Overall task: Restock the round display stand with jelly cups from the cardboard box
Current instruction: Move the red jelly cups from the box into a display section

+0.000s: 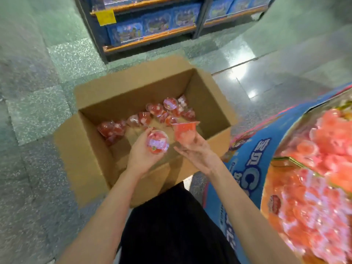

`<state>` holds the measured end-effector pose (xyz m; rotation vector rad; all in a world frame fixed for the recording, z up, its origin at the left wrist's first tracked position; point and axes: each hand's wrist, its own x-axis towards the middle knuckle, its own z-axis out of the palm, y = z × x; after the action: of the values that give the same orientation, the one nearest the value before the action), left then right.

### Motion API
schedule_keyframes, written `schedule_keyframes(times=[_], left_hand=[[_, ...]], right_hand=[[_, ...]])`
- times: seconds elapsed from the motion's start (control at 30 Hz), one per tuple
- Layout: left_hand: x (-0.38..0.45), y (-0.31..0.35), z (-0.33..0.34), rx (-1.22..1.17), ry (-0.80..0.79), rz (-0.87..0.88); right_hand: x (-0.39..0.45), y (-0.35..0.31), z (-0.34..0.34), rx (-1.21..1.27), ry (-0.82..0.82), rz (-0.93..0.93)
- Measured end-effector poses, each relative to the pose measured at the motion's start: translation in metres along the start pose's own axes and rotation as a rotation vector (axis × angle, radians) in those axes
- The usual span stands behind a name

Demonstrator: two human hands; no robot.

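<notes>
An open cardboard box stands on the floor in front of me, with several red jelly cups lying along its far side. My left hand holds one red jelly cup over the box, its lid facing up. My right hand holds another jelly cup upright by its base, just right of the first. The round display stand, with a blue printed wall, curves in at the right and is heaped with pink and red jelly cups.
A shelf rack with blue packaged goods stands beyond the box. Grey tiled floor surrounds the box. My black clothing shows at the bottom, close to the box and the stand.
</notes>
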<state>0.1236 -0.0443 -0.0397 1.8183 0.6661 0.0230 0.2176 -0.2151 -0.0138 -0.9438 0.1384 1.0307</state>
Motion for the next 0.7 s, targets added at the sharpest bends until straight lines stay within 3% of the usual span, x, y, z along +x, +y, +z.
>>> schedule_keyframes(times=[0.3,0.4,0.53,0.7], left_hand=[[-0.034,0.1,0.108,-0.138,-0.375,0.152],[-0.048,0.121,0.162,-0.129,-0.488,0.203],[-0.063,0.133,0.233,-0.021,-0.627,0.259],[-0.102,0.144,0.306,0.098,-0.827,0.32]], right_hand=[[-0.139,-0.051,-0.053,0.164,0.286,-0.375],[-0.188,-0.059,-0.077,-0.033,0.545,-0.513],[-0.25,-0.049,-0.12,-0.078,0.882,-0.603],[-0.316,-0.029,-0.159,-0.317,1.162,-0.54]])
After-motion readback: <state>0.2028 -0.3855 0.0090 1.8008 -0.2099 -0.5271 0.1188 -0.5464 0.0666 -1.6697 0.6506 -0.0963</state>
